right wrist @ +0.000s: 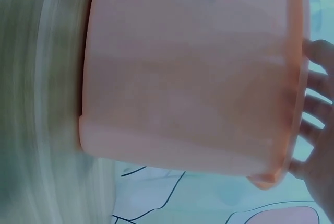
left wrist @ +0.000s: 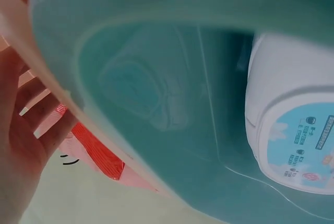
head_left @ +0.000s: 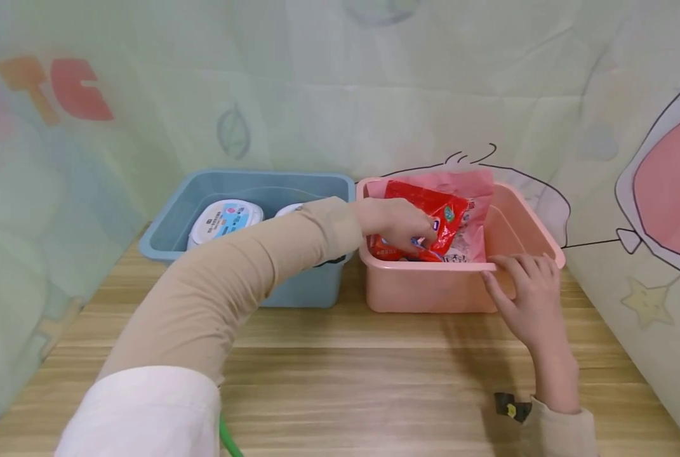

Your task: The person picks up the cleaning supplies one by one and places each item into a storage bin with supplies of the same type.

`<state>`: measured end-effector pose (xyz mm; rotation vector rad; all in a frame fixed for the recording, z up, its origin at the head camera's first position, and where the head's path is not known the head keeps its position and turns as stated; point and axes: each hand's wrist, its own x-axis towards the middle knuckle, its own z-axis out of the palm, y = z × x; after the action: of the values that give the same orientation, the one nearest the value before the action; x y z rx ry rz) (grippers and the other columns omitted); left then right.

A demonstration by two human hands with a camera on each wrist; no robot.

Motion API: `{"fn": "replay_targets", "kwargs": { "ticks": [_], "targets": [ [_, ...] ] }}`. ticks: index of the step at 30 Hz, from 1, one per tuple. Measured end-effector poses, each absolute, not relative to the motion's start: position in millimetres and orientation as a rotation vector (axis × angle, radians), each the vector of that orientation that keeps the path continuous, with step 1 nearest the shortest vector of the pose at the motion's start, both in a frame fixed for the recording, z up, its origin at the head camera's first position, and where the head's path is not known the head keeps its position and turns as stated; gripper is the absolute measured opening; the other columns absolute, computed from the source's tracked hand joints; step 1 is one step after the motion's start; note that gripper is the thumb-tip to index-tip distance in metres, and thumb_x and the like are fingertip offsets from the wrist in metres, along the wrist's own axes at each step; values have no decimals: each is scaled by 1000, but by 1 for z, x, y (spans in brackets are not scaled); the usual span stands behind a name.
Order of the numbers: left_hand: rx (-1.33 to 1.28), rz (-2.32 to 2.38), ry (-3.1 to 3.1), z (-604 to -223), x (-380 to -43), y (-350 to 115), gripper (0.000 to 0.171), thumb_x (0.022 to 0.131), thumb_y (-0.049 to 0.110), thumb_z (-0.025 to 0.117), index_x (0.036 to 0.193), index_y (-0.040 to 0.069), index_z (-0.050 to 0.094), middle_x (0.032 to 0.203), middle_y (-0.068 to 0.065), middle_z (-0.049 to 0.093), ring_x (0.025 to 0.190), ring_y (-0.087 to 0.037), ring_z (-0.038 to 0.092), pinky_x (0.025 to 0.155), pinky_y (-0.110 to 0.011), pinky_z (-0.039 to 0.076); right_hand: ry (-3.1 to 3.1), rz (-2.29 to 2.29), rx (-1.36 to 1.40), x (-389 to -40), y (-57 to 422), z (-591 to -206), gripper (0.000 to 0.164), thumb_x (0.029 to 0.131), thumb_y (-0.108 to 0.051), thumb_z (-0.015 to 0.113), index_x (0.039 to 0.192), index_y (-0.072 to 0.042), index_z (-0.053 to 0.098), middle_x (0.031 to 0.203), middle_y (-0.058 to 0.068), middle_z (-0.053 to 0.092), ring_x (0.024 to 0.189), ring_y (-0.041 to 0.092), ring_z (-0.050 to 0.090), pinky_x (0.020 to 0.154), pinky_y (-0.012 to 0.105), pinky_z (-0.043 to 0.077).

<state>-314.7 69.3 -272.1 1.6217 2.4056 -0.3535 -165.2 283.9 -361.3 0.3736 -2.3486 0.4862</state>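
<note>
We see a wooden counter (head_left: pixel 374 355) carrying 2 plastic tubs set side by side against a pale printed cloth backdrop (head_left: pixel 328 82). The blue tub (head_left: pixel 174 228) stands on the left and holds 2 white round lidded containers (head_left: pixel 225 221); the left wrist view shows 1 of them lying against the tub's inner wall. The pink tub (head_left: pixel 431 292) stands on the right, just beside the blue one, and holds several snack packets. Our left hand (head_left: pixel 399 222) reaches across the blue tub's right edge into the pink tub, its fingers curled down on the red snack packet (head_left: pixel 448 219), which lies near the tub's middle and leans on a pink packet (head_left: pixel 477 184) behind it. We cannot tell whether the fingers actually pinch the packet or merely press on it. Our right hand (head_left: pixel 531 295) rests on the pink tub's near right corner, fingers fairly straight and spread over the rim, thumb against the outer wall; the right wrist view shows those fingertips over the rim.
</note>
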Motion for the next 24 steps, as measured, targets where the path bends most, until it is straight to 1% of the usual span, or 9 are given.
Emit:
{"fn": "replay_targets", "kwargs": {
  "ticks": [5, 8, 11, 19, 24],
  "targets": [
    [1593, -299, 2427, -271, -313, 67, 36, 87, 40, 68, 120, 27, 61, 126, 9, 60, 113, -8, 52, 97, -29, 50, -2421, 490, 340, -161, 284, -354, 32, 82, -15, 72, 111, -4, 64, 104, 16, 62, 107, 37, 46, 107, 58, 21],
    [1597, -259, 2443, -271, -313, 63, 38, 86, 39, 69, 121, 27, 61, 127, 9, 60, 114, -8, 52, 97, -29, 50, -2460, 472, 321, -160, 284, -351, 33, 83, -18, 72, 113, -6, 64, 105, 15, 62, 109, 36, 47, 113, 60, 15],
    [1612, -227, 2480, -270, -313, 59, 41, 86, 40, 69, 123, 27, 60, 127, 10, 60, 114, -8, 52, 97, -29, 49, -2479, 437, 325, -160, 283, -348, 33, 84, -21, 71, 114, -7, 64, 106, 15, 63, 109, 36, 48, 115, 61, 10],
    [1566, -107, 2575, -268, -307, 50, 44, 86, 40, 68, 127, 26, 59, 127, 9, 60, 116, -8, 53, 99, -28, 48, -2548, 349, 366, -165, 278, -337, 32, 86, -26, 70, 112, -9, 65, 107, 13, 63, 110, 35, 48, 115, 62, 7],
    [1536, 118, 2629, -267, -302, 47, 42, 87, 41, 66, 125, 24, 60, 124, 7, 63, 110, -7, 55, 96, -25, 50, -2561, 318, 381, -167, 274, -330, 30, 85, -26, 71, 109, -10, 66, 107, 13, 63, 111, 34, 48, 115, 62, 7]
  ]
}}
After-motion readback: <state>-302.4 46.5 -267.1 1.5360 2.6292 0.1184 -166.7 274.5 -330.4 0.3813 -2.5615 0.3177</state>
